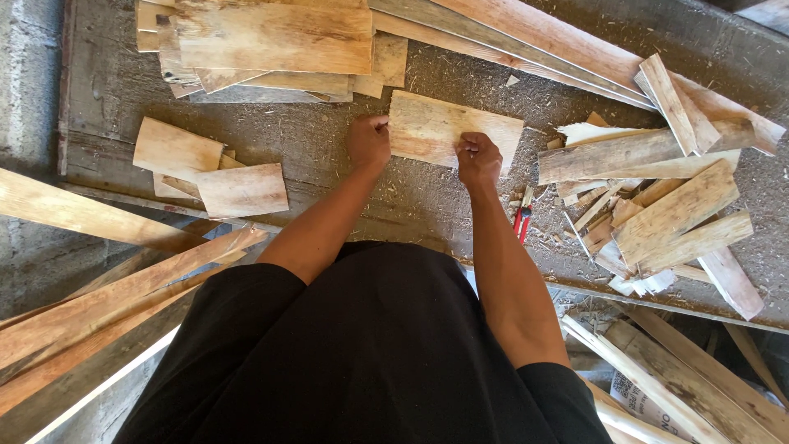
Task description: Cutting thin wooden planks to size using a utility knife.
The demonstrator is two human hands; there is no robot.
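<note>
A short, pale wooden board [444, 123] lies flat on the dusty grey workbench [329, 140] in front of me. My left hand [368, 141] grips its left end, fingers curled over the edge. My right hand [477, 159] is closed on the board's near edge, toward the right; whether it also holds something small I cannot tell. Both forearms reach out from my black-clothed body at the bottom of the view.
Cut board pieces [271, 41] are stacked at the back left, two more [205, 168] lie at the left. Long planks [575, 49] run across the back right, scrap offcuts [657, 205] pile at right. A red-handled tool [522, 220] lies near my right forearm. Long planks [107, 304] lean below left.
</note>
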